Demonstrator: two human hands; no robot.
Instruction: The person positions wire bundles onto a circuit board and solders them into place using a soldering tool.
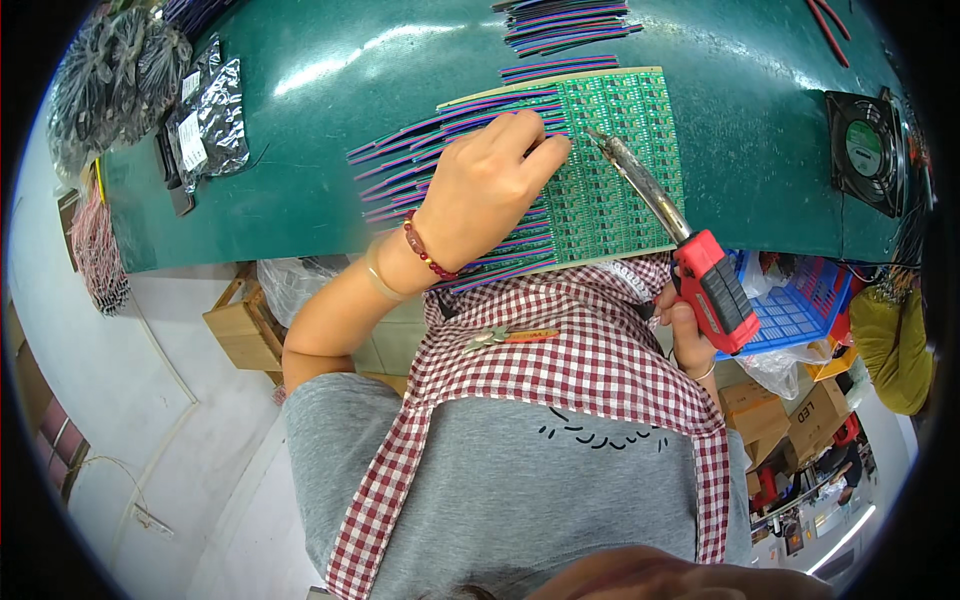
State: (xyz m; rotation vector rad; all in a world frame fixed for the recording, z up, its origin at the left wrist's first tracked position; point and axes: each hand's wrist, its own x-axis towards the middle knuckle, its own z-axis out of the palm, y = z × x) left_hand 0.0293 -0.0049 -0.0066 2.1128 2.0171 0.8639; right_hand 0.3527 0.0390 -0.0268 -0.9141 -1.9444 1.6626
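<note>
A panel of green circuit boards (625, 160) lies on the table, with short lengths of multi-strand wire (400, 147) in rows along its left half. My left hand (490, 180) is over these wires, thumb and forefinger pinched together on a wire near the middle of the panel; the fingers hide most of it. In my right hand (688, 335) is a soldering iron (712, 290) with a red and black handle, fingers wrapped round it. Its metal tip touches or hovers just over the boards, right of my left fingertips; I cannot tell which.
More bundled wires (565, 25) lie beyond the panel. A black fan (865, 155) stands at the right of the green table (300, 200). Black plastic bags (212, 125) are at the left. Below the table edge are a blue basket (790, 310) and a wooden box (240, 325).
</note>
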